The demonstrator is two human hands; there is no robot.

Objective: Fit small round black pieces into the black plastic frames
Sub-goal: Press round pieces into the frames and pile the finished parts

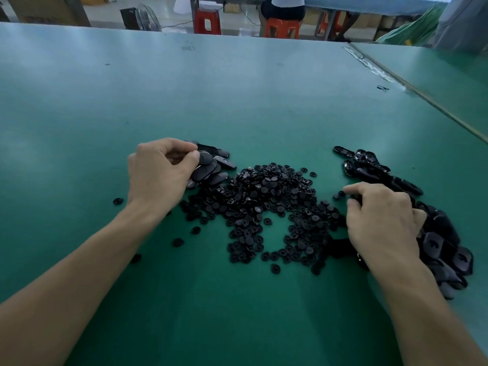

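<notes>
A heap of small round black pieces [269,207] lies in the middle of the green table [211,96]. My left hand [158,173] pinches a black plastic frame [204,157] between thumb and fingers, at the top of a small stack of frames [215,169] left of the heap. My right hand [380,220] rests with curled fingers at the heap's right edge, against a long pile of black frames [433,233]. What its fingers hold is hidden.
Single round pieces [178,242] lie scattered left of the heap. A seam [422,93] between two tables runs diagonally at the right. Beyond the far edge stand red stools [207,21], a fan, and a seated person.
</notes>
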